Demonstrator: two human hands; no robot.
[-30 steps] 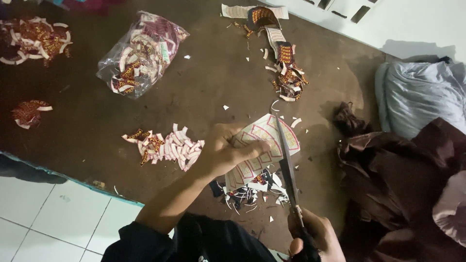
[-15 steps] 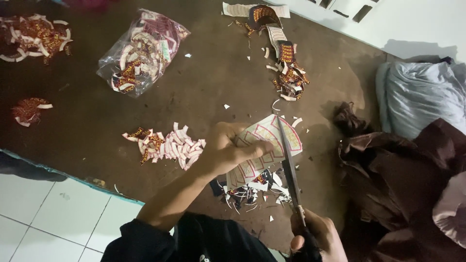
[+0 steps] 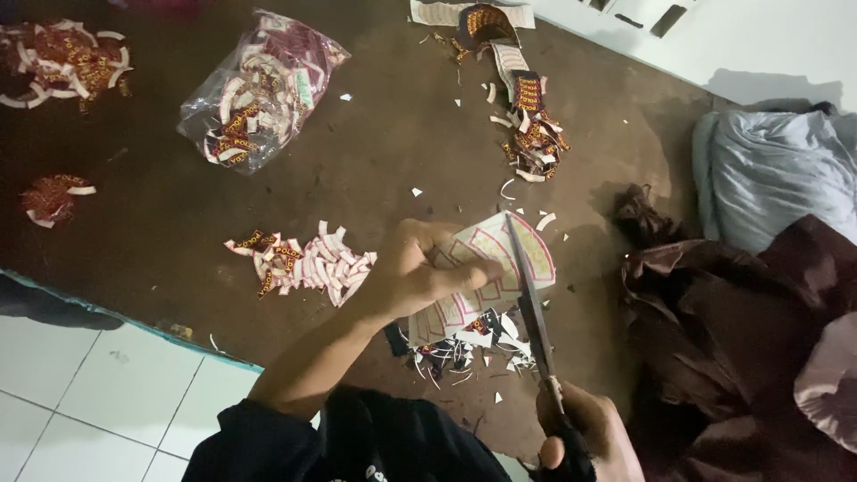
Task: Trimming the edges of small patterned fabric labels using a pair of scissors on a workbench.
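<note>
At the bottom edge the right hand (image 3: 585,437) grips the handles of long steel scissors (image 3: 531,303), fingers closed through the loops; part of the hand is cut off by the frame. The blades reach up into a white printed paper sheet with red-outlined curved labels (image 3: 495,268), pinched and held above the brown mat (image 3: 375,161) by the left hand (image 3: 415,272). Offcuts (image 3: 464,344) lie just beneath. Further out sit a row of cut label strips (image 3: 303,263), then a clear plastic bag of finished pieces (image 3: 259,89) and more piles, so much appears done; this sheet looks partly uncut. How far the blades gape is hard to tell.
</note>
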